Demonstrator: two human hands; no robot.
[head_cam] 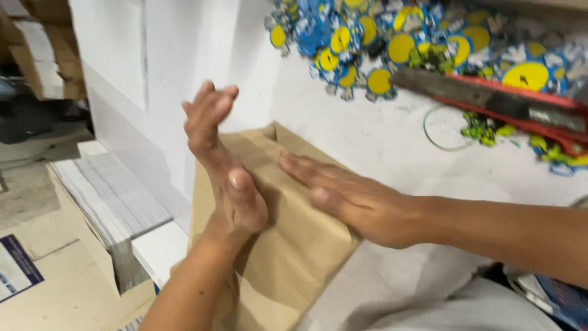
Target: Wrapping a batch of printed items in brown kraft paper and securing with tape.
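Note:
A brown paper package [288, 245] lies at the edge of a white table [392, 141], partly hanging over it. My right hand [349, 196] lies flat on top of the package, fingers together and pointing left. My left hand [220, 159] stands on edge against the package's left side, fingers spread and raised, thumb resting on the paper. Neither hand grips anything.
A pile of yellow and blue flat cut-out pieces [380, 37] covers the table's far side. A red-handled tool [490, 98] and a green ring [447, 129] lie beside it. A stack of grey sheets in a carton [110, 202] stands lower left.

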